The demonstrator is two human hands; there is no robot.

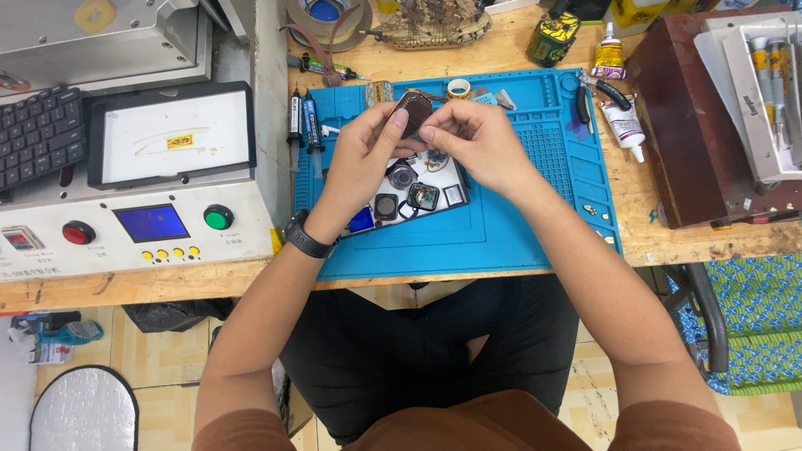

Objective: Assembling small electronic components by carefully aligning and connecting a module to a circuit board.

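Brown oval casing [412, 111], small and dark, sits pinched between both hands above a blue work mat [518, 225] on a wooden tabletop [501, 50]. Largest nearby is a grey machine [125, 200] with a screen and buttons, left of the mat. Below the hands lies a white tray [455, 171] of small round parts. The left hand [363, 154] grips the casing's side with thumb and fingers closed; the right hand [480, 138] pinches its edge. Holding it low over the tray seems wise, so loose pieces drop safely.
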